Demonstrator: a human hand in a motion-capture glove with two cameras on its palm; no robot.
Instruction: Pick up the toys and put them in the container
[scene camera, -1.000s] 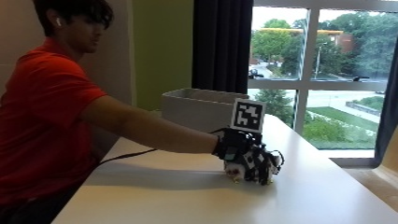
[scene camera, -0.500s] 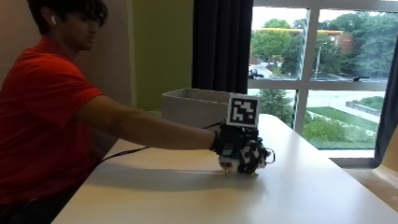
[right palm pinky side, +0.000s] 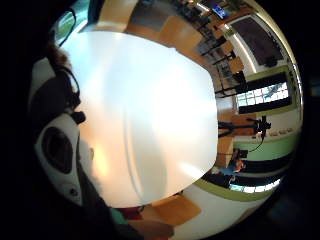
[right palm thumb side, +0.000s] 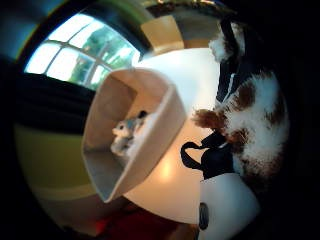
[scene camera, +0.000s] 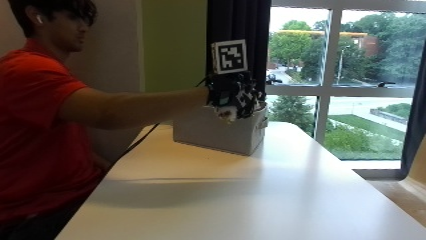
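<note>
Centre of the outside view: the gloved right hand (scene camera: 234, 95) is up off the white table (scene camera: 253, 200), arm stretched out level, hanging just above the front rim of the grey container (scene camera: 219, 134) that sits toward the table's far end by the window (scene camera: 346, 75). Tucked under the glove is a pale bit of plush, and the thumb-side palm view fills in the rest: a white-and-brown stuffed animal (right palm thumb side: 255, 125) crowds the right edge of that frame, right against the palm, with the glove's fingers curled round it as far as the outside view lets me judge. So the toy is in the air, carried, not yet over the middle of the box. Look left-of-centre in that same palm view and the open container (right palm thumb side: 130, 135) shows its inside, where 1 grey-and-white plush toy (right palm thumb side: 127, 132) already lies on the floor of it. That is why the hand is held high: it has to clear the wall before it can let go. I would call this the carry-to-drop step, with the release not yet made. The little-finger-side view shows only bare tabletop below, no other toy in sight there; whether more remain elsewhere I cannot tell.
</note>
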